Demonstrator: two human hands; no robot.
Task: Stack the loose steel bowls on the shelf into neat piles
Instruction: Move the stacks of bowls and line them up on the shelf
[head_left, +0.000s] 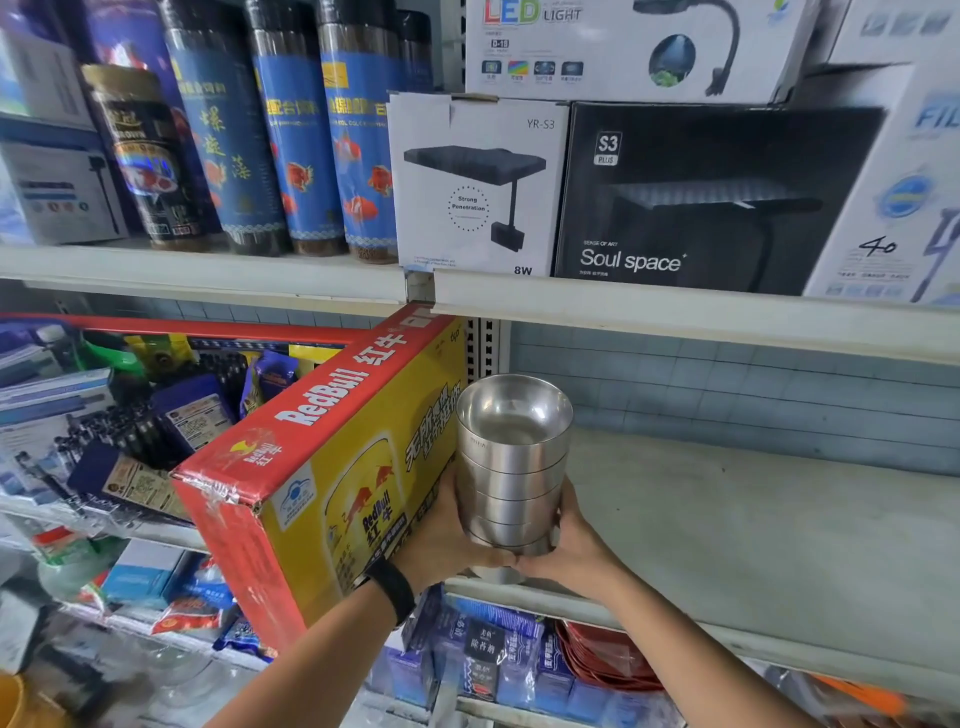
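Left hand (445, 530) and right hand (574, 545) cup the foot of the bowl stack (511, 467) from either side, fingers curled round it. Stack sits between both hands, neither nearer. Long axis vertical, mouths up. Position: shelf (737, 525) front edge, left end, just beside Red Bull carton (332, 467). Whether it's set down or still lifted: cannot tell.
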